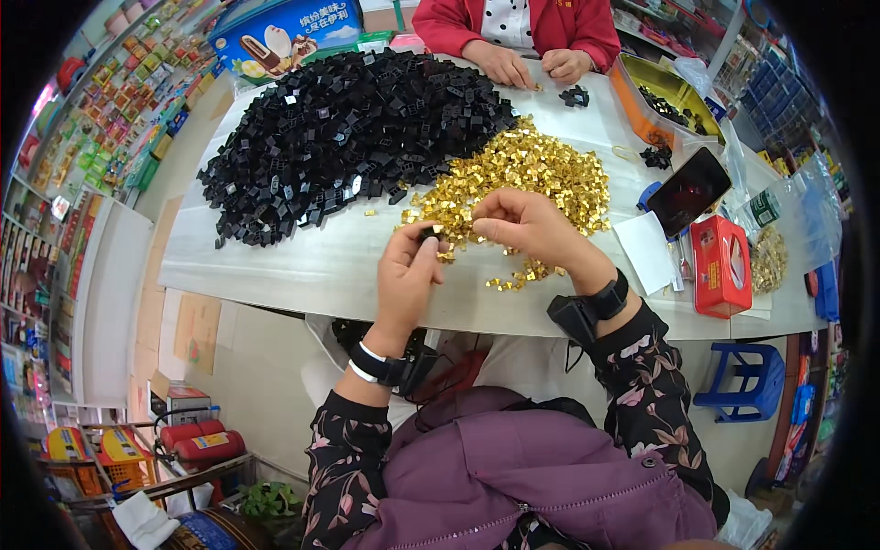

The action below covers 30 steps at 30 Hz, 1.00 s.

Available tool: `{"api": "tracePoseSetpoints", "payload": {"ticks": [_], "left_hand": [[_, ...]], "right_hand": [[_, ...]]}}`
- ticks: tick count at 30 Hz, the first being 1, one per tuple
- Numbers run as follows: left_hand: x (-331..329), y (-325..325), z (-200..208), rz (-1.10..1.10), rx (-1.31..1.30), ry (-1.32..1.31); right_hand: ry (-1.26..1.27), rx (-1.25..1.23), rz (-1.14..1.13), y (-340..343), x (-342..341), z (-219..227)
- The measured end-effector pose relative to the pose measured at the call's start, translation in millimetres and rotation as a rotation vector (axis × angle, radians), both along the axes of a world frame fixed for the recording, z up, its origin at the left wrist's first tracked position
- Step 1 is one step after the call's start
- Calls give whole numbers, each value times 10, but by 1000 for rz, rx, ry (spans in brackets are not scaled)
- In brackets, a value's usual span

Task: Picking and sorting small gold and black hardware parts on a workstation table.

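Between the thumb and fingers of my left hand [410, 275] is a small black plastic piece [429, 235], with a bit of gold showing at its edge. My right hand [532, 229] is a short way to the right, thumb and forefinger pinched together. Whatever it may hold is too small to make out. Both hands are above the near edge of a heap of small shiny gold clips [550, 174]. Behind and to the left spreads a much larger pile of small black plastic pieces [357, 128].
Across the white table [302, 284], a person in a red jacket [587, 27] works with both hands near a few black pieces [575, 96]. On the right are an orange-yellow tin [642, 105], a dark-screened phone [689, 191] and a red tin [721, 266]. A blue stool [742, 380] stands below.
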<state>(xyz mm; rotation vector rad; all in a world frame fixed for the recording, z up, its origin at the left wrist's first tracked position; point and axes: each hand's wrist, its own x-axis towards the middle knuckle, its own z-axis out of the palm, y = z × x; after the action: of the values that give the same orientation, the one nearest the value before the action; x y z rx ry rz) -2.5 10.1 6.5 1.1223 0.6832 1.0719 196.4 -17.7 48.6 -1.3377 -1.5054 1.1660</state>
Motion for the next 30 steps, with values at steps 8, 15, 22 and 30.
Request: {"api": "tracePoseSetpoints", "payload": {"ticks": [8,15,22,30], "left_hand": [[13,-50,-21,17,239,285],[77,-106,-9,76,203,93],[75,-109,2,-41,227,228],[79,-96,-21,-57,294,311]], "right_hand": [[-807,394,-87,-58,-112,-72],[-758,399,-111,-3,-45,-147],[-160,217,-152,5,-87,-33],[-167,219,-63,-71,-178,-2]]}}
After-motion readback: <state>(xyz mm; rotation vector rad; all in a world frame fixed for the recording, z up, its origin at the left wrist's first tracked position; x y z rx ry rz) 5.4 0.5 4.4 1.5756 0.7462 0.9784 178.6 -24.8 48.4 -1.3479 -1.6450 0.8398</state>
